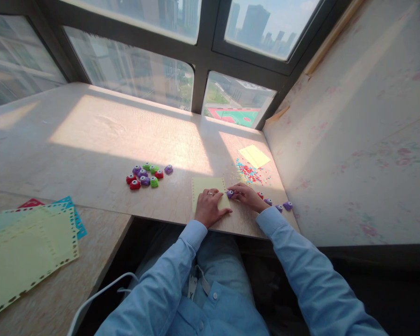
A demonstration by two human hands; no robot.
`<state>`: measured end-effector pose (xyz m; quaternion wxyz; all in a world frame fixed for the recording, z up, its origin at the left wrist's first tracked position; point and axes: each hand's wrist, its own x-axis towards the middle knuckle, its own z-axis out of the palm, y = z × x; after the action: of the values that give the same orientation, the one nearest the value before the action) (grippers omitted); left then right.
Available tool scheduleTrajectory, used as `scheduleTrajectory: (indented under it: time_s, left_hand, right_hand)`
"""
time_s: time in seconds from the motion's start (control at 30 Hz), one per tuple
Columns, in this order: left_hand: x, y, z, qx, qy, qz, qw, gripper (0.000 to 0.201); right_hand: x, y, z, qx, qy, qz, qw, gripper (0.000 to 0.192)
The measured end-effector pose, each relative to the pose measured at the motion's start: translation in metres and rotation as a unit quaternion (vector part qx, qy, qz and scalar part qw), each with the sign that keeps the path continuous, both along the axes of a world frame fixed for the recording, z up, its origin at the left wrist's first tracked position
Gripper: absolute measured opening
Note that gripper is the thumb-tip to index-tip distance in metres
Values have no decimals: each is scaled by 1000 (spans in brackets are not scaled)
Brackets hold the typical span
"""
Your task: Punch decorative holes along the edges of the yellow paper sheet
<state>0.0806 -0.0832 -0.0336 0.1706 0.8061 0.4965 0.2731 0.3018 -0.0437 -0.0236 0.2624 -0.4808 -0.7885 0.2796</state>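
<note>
A pale yellow sheet of paper (207,183) lies at the table's front edge, with small punched holes along its left and top edges. My left hand (209,208) rests on it, fingers stretched out, a ring on one finger. At the sheet's right edge, my right hand (248,196) grips a small purple paper punch (230,192). My fingers partly cover the punch, so I cannot tell how far the paper goes into it. Just beyond my right hand are a red punch (260,195) and several purple punches (287,206).
Several red, green and purple punches (144,180) are grouped left of the sheet. Red and blue paper bits (249,172) lie scattered near a yellow sheet (255,156). More punched sheets (28,247) lie at left. A wall (364,140) bounds the right; windows (136,70) stand behind.
</note>
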Motion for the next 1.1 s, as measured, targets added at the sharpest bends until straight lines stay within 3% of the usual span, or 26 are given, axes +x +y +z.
scheduleTrajectory:
  time_s: [0.2,0.47,0.63,0.93,1.1]
  left_hand:
    - [0,-3,4,0,18,-6,1000,52]
    - [2,0,9,23,81,-3,996,45]
    - [2,2,8,23,82,-16,996,44]
    - [5,-28,9,15,78,-34,996,46]
    - [9,-21,11,8,90,-25,996,45]
  right_hand:
    - [-4,-14,-12,35,47,-47,997,27]
    - [-12,-22,-22,105,37,-88,990,25]
    - [-14,-24,-22,108,26,-92,989,26]
    - [-14,-24,-22,114,24,-96,989,26]
    - [-15,-25,-21,111,24,-98,989,26]
